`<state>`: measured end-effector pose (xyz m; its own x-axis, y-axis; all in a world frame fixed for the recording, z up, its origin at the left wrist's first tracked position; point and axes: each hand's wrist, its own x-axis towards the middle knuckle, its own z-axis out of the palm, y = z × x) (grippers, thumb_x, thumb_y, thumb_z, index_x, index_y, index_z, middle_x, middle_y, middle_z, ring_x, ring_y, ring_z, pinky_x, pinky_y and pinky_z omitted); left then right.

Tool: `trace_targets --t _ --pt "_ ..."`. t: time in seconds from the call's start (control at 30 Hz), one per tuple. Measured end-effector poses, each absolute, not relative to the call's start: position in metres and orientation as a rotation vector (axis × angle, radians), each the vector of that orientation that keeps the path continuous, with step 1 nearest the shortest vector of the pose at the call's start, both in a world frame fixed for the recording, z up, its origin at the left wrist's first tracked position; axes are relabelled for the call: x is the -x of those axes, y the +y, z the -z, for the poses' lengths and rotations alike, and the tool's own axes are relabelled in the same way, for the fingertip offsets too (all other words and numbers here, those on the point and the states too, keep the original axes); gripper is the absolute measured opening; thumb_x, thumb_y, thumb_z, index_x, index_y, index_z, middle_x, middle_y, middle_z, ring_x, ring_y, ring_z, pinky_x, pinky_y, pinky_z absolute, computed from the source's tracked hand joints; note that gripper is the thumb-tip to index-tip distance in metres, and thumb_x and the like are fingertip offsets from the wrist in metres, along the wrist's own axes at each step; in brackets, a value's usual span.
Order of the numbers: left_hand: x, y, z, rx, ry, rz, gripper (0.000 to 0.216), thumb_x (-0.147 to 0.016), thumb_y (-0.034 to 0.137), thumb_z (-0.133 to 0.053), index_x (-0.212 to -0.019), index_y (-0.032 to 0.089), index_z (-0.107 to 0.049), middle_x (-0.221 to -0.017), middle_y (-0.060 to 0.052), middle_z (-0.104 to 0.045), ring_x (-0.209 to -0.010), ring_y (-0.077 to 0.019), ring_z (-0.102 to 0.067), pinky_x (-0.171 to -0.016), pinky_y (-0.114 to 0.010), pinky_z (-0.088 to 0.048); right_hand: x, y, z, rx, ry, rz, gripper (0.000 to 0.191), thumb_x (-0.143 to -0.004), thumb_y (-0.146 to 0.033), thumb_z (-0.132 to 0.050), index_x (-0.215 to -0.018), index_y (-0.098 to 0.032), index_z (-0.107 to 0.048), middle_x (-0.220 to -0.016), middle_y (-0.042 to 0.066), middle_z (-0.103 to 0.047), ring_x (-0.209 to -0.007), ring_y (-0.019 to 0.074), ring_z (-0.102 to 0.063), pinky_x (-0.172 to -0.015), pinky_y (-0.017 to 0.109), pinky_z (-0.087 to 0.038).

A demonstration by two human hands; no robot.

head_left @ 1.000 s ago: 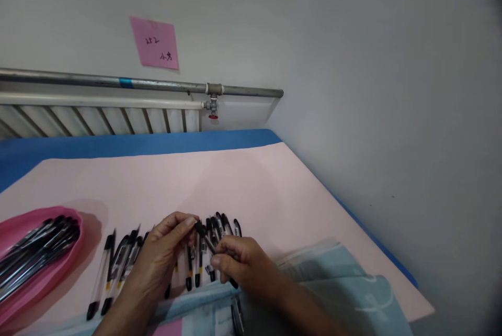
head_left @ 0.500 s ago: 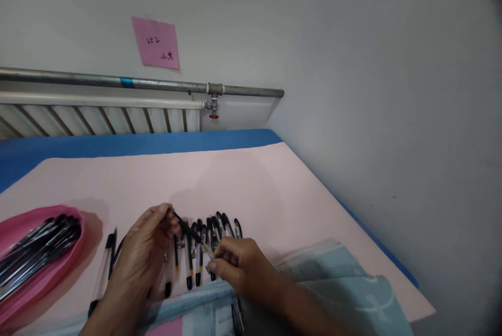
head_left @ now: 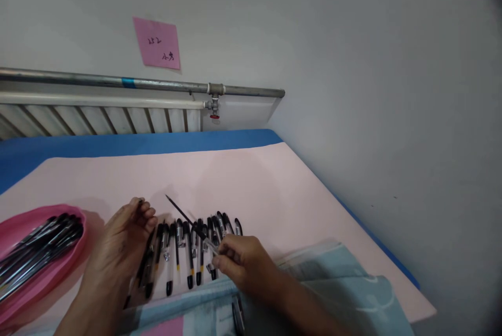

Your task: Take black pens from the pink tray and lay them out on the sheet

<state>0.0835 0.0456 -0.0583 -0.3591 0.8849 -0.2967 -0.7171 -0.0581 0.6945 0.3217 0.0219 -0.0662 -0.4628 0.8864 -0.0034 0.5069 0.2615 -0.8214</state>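
Observation:
My right hand (head_left: 243, 257) pinches the clear barrel of a gel pen (head_left: 202, 234), which slants up to the left. Out of its black grip end sticks a long thin dark refill (head_left: 178, 209). To the left of that tip, apart from it, my left hand (head_left: 131, 228) is raised with its fingers curled in; a small dark bit shows at the fingertips, too small to name. Below and between the hands lie several pen parts: clear barrels with black ends, black pen caps (head_left: 220, 223) and a loose refill (head_left: 177, 252).
At the left stands a pink basin (head_left: 83, 221) with many dark pens or refills in it. A light blue cloth (head_left: 345, 283) covers the near edge of the pink tabletop (head_left: 251, 179). Beyond are a radiator (head_left: 157, 119), a pipe (head_left: 164, 85) and walls.
My left hand has drawn away to the left from the pen, leaving the refill's tip free and uncovering more pen parts. The right hand still holds the barrel in almost the same place.

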Motion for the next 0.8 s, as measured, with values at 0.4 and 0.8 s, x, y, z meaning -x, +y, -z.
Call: trace_targets --t 0.4,0.8 --pt "-0.121 0.036 0.049 -0.340 1.026 -1.348 0.015 -0.066 0.012 -0.064 -0.081 0.011 -0.065 -0.076 -0.005 -0.061 -0.059 -0.0092 -0.056 -0.047 -0.018 -0.047 -0.321 0.023 0.067 1.281 -2.078 -1.041 0.018 -0.079 -0.032 -0.054 -0.068 -0.018 -0.053 -0.058 -0.004 -0.049 -0.053 0.0075 -0.039 -0.050 0.020 -0.026" --pt "-0.099 0.043 0.053 -0.332 1.044 -1.609 0.007 -0.063 0.014 -0.067 -0.067 0.012 -0.061 -0.062 0.002 -0.050 -0.047 -0.0036 -0.043 -0.031 -0.012 -0.031 -0.324 0.023 0.066 1.280 -2.169 -0.988 0.015 -0.078 -0.029 -0.054 -0.067 -0.018 -0.052 -0.059 -0.003 -0.048 -0.055 0.0081 -0.038 -0.050 0.020 -0.026"
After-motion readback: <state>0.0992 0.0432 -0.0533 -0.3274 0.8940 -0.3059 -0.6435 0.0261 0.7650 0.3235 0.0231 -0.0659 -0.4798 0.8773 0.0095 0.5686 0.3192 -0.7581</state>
